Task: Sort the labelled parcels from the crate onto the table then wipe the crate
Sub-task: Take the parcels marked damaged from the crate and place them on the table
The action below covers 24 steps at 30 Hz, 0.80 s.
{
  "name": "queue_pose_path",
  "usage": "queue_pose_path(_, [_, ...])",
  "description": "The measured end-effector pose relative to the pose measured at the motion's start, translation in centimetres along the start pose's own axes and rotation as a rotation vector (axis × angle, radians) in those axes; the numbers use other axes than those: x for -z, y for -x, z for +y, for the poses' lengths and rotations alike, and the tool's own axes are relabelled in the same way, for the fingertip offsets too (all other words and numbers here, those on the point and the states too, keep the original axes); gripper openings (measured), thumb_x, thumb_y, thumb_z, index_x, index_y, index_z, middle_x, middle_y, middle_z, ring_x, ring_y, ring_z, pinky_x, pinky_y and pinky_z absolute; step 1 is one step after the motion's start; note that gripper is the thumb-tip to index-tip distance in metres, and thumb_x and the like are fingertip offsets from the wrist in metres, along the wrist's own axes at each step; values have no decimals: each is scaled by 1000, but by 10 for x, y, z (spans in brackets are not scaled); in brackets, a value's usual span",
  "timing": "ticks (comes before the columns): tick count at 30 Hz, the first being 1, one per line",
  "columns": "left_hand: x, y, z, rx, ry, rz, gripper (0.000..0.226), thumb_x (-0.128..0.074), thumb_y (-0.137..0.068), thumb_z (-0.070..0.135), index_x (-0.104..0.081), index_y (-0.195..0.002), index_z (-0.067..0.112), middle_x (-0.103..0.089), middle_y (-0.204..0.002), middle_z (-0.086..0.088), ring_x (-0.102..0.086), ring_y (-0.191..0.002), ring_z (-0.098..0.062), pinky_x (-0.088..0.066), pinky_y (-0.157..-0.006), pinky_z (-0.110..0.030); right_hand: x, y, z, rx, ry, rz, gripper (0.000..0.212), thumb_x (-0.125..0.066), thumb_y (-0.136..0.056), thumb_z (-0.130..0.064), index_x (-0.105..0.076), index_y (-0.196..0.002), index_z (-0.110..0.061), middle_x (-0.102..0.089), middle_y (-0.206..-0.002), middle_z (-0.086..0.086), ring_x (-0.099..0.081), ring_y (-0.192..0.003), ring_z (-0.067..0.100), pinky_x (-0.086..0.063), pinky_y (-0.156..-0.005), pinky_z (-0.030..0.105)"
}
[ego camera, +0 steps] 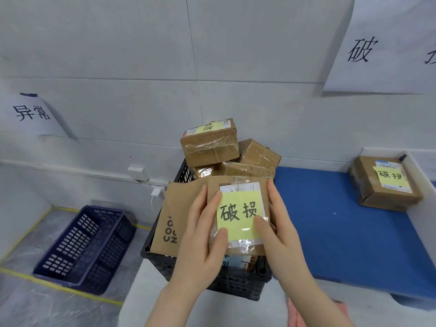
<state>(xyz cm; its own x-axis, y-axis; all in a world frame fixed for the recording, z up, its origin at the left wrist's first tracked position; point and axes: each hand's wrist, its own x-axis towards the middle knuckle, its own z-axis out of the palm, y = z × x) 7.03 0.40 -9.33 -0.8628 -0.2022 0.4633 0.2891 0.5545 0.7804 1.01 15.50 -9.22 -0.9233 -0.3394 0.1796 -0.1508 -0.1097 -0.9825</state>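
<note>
labelled parcel (240,208) held over the black crate (236,282), left hand (203,234) and right hand (280,230) each gripping an edge, thumbs on its face. one sorted parcel (387,182) sits on the blue table (342,232); several boxes (210,142) left in the crate. sorting early, wiping not yet begun.

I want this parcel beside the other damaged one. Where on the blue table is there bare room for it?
The blue table is bare from the black crate across to the labelled parcel in its far right corner, and along its near edge. The crate, under the held parcel, is crowded: stacked parcels at its back, a paper bag on its left.
</note>
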Motion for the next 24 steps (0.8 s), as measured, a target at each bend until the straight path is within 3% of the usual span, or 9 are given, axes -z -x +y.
queue_pose_path(4, [-2, -3, -3, -15, -29, 24, 55, -45, -93, 31, -33, -146, 38, -17, -157, 15, -36, -136, 0, -52, -82, -15, 0, 2, -2, 134, 210, 74, 52, -51, -98, -13, -40, -144, -36, -40, -147, -17, -40, -136, 7, -52, -88, 16])
queue_pose_path(10, [-4, -6, -2, -57, -53, 64, 53, -49, -91, 31, -39, -143, 29, -19, -158, 4, -34, -139, -8, -55, -84, -26, 4, -2, -5, 164, 188, 80, 38, -58, -94, -20, -58, -126, -39, -40, -143, -19, -43, -133, 12, -56, -79, 20])
queue_pose_path(15, [-10, -9, 0, -97, -107, 70, 53, -51, -90, 30, -43, -143, 23, -20, -158, 6, -30, -141, -3, -48, -89, -13, 5, 0, -11, 191, 225, 60, 45, -63, -91, -8, -56, -126, -35, -33, -151, -10, -38, -130, -7, -47, -78, 4])
queue_pose_path(19, [-13, -9, -2, -92, -128, 67, 52, -50, -91, 31, -44, -142, 25, -21, -158, 9, -29, -137, 7, -41, -86, -3, 6, 0, -6, 173, 220, 62, 43, -65, -88, -14, -58, -126, -33, -32, -152, -12, -37, -132, -7, -51, -80, 10])
queue_pose_path(24, [-13, -8, -4, -96, -112, 56, 50, -49, -92, 32, -43, -141, 26, -24, -157, 8, -29, -136, 8, -40, -84, -1, 9, 1, -3, 86, 155, 73, 43, -64, -82, -31, -59, -124, -38, -32, -151, -19, -37, -134, 0, -57, -76, 19])
